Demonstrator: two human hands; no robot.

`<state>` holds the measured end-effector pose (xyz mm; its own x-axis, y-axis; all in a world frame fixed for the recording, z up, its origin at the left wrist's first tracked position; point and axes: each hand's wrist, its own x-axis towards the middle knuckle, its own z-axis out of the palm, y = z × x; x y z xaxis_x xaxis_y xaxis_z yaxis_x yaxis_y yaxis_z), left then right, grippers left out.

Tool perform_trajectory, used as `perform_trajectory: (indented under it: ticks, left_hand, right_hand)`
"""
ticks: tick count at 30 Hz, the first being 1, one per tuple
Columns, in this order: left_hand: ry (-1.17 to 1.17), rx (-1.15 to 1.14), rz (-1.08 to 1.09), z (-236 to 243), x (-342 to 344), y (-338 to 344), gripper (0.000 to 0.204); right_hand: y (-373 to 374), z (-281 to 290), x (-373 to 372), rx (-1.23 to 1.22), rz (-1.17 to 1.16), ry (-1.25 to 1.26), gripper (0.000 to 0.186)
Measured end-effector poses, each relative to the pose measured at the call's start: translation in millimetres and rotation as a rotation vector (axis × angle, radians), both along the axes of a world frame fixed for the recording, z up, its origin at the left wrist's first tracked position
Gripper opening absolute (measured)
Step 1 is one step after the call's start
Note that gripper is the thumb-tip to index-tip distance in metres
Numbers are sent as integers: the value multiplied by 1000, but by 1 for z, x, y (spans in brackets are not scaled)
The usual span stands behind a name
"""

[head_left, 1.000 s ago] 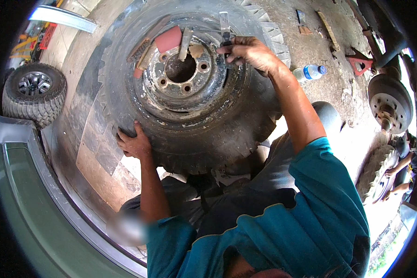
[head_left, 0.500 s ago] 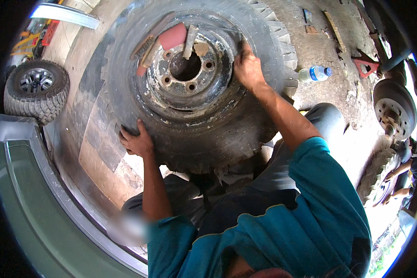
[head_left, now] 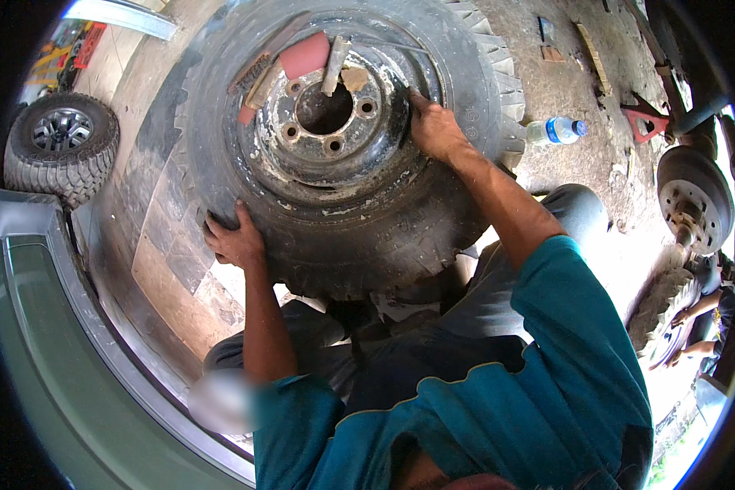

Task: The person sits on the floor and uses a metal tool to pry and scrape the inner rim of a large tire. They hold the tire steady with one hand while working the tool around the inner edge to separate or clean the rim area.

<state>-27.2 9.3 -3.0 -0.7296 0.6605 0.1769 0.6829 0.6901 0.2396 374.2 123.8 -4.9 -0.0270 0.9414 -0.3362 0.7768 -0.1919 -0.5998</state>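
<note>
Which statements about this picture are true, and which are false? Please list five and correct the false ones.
1. The bottle is to the right of the big tyre. True.
2. The right hand holds the bottle. False: it is at the metal rim.
3. The left hand touches the big tyre. True.
4. The metal rim is closed at its centre. False: it has a round opening.
5. A red flat piece lies near the far edge of the metal rim. True.

Harsh glare on floor [head_left: 608,282], curved edges
</note>
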Motion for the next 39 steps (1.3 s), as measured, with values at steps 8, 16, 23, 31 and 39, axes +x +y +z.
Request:
perform_trajectory:
  ticks: [8,16,23,31,39]
  left_hand:
    - [2,18,-4,0,-1,0,89]
    - [2,15,-5,-2,0,0,89]
    - [22,19,1,-1,1,1,90]
    - [12,11,1,-3,-3,-1,93]
    - [29,16,4,-5,-4,0,92]
  right_hand:
    - [-3,12,-7,141,-239,135,54]
    - [-6,-7,-1,38,32,31,65]
    - [-5,-5,-3,52,-5,52,64]
    - [-7,1,-8,91,-26,50,54]
    - [-9,7,-6,13,-31,42,64]
